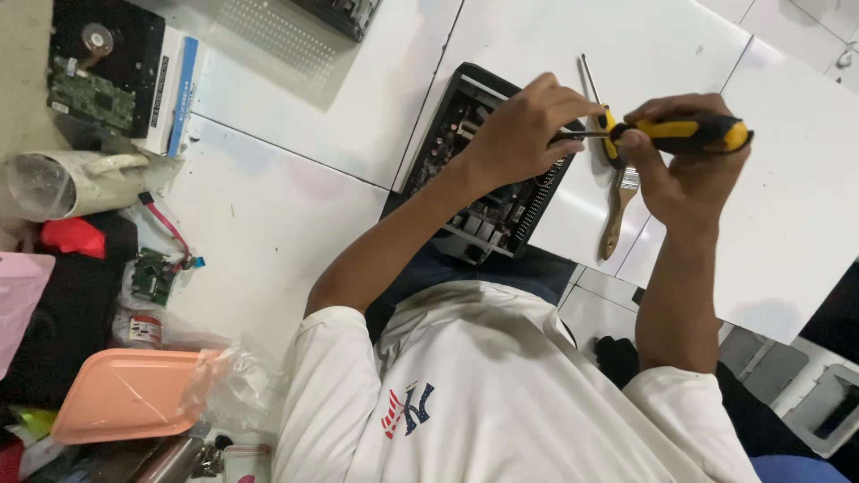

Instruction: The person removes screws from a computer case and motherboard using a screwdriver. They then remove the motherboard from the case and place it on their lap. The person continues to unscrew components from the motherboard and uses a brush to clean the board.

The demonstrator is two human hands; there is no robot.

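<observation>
An opened electronics case (488, 165) lies on the counter (295, 215). Right of it lie a brush (619, 210) and a second screwdriver (598, 103). Far left sits a hard drive (103, 67); a tray (125, 394) lies left.

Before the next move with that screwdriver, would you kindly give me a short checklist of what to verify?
1. Right hand grips the handle of the yellow-and-black screwdriver: ok.
2. Left hand pinches its shaft: ok.
3. Tip seated in a screw: cannot tell, fingers hide it.
4. Open black electronics case fully on the white table: not ok, its near end seems to overhang the edge.
5. Paintbrush and spare screwdriver lie beside the case, not on it: ok.
</observation>
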